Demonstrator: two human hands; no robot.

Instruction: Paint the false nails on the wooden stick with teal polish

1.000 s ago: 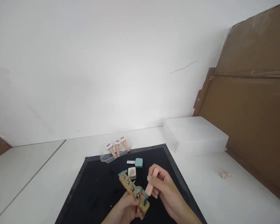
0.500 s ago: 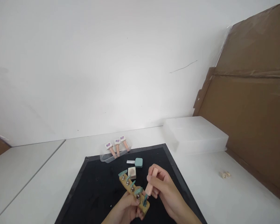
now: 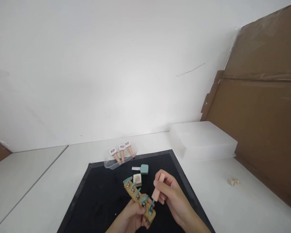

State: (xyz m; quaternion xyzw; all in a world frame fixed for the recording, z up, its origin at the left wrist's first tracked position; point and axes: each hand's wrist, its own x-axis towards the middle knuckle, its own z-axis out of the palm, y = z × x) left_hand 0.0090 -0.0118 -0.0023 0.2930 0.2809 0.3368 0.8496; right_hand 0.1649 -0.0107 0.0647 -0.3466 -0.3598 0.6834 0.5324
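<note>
My left hand grips the near end of a wooden strip that carries several teal false nails on metal studs. My right hand holds a pink nail polish brush cap upright, its brush tip touching the teal nail nearest me. Both hands hover over the black mat. Just beyond the strip lie a beige square bottle and a teal bottle with a silver cap.
A clear tray with three pink-capped bottles sits at the mat's far edge. A white plastic box stands at the right. Brown cardboard leans against the wall. Small pale pieces lie on the white table.
My right hand has shifted slightly down, bringing the brush onto the nearest teal nail. The left hand and the strip have stayed in place.
</note>
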